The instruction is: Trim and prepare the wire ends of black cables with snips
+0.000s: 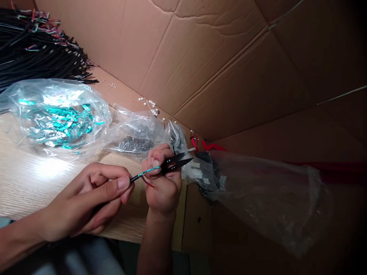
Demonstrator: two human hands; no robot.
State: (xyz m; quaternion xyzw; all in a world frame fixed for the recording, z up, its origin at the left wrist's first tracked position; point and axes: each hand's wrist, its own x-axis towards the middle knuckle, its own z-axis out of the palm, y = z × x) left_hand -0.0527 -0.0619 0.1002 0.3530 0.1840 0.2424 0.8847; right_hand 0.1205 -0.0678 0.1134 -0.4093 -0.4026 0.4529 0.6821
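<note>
Our left hand [100,194] pinches, and our right hand [164,189] curls around black thread snips [176,162], blades apart. Near them, our black-jacketed cable [134,178], likely light and springy, is best held by its jacket; the teal foil [149,170] could tear.

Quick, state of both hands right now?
Left hand: closed, pinching black cable near its stripped end.
Right hand: closed around black thread snips, blades apart; grip on teal foil unclear.

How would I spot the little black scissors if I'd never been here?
Start at the pale wooden table, then find the right hand at its right end. The black scissors are in that hand. Unlike the clear bags nearby, they have two dark, pointed blades spread in a V.
</note>
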